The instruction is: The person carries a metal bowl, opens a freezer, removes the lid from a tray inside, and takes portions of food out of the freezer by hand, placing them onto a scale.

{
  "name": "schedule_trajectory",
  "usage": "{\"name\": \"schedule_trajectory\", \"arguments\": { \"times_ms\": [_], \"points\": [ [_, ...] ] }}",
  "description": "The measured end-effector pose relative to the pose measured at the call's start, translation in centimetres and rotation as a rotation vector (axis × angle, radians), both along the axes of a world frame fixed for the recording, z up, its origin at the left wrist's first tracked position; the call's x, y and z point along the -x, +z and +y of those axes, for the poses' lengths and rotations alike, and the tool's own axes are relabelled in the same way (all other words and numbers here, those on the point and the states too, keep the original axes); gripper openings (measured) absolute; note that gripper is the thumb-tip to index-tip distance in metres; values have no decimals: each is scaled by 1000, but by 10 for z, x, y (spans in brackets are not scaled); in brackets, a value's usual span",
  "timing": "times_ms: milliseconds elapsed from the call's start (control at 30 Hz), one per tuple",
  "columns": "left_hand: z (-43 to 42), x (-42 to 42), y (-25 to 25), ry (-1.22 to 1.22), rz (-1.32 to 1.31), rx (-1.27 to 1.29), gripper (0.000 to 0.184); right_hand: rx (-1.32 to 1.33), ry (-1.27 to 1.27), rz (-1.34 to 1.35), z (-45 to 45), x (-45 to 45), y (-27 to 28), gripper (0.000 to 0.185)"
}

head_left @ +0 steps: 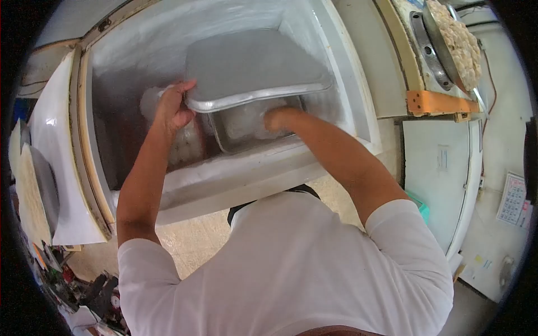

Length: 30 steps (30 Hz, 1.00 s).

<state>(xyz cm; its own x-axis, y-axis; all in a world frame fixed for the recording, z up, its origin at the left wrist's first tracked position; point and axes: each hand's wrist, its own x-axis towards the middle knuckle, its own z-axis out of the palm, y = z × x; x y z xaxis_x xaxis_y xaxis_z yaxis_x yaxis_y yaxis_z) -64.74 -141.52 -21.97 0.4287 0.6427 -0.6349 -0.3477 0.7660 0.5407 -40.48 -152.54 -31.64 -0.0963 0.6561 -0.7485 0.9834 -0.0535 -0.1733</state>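
Inside a frosted chest freezer, my left hand grips the left edge of a large grey metal tray, with the thumb apart from the fingers. The tray lies tilted over a smaller metal pan. My right hand reaches into that pan, under the tray's front edge, at whitish frosty contents. Its fingers are blurred and partly hidden, so what they hold cannot be made out. Left of the pan, a frosty package lies on the freezer floor.
A pan heaped with pale food stands on a counter at the upper right, above an orange edge piece. A white door is below it. White rounded panels and cluttered items are at the left.
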Motion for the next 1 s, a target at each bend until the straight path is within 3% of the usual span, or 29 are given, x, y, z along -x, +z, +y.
{"name": "schedule_trajectory", "arguments": {
  "times_ms": [33,100,233,300,333,400,467,567,600,700,767,800,967,1000],
  "points": [
    [-1,-1,-1,-9,-3,-8,45,246,108,18,2,7,27,37],
    [-1,0,-12,46,-15,12,46,493,202,42,-4,10,51,38],
    [-4,12,-18,-17,10,-4,47,44,81,398,-48,-9,113,38],
    [-9,22,-32,-270,88,12,47,-189,-108,694,-82,-22,159,41],
    [-15,22,-38,-281,85,7,47,-155,-137,775,-89,-32,176,39],
    [-30,23,-54,-479,315,-46,45,-132,-173,853,-108,-50,188,39],
    [-28,28,-93,-613,372,-43,47,-210,-515,962,-129,-62,190,35],
    [-33,21,-128,-816,548,-146,47,-361,-694,1037,-150,-67,201,34],
    [-33,16,-134,-877,664,-260,45,-384,-703,1032,-157,-71,203,34],
    [-30,-1,-148,-928,813,-244,46,-395,-774,1131,-179,-83,199,32],
    [-23,4,-176,-904,735,-216,46,-460,-724,1098,-197,-94,194,31],
    [-22,-1,-173,-930,725,-248,46,-496,-742,1083,-208,-100,192,31],
    [-16,-41,-107,-886,1373,-503,41,-613,-841,1113,-267,-150,189,30],
    [-12,-53,-89,-894,1367,-538,41,-646,-852,1105,-282,-161,193,30]
  ]
}}
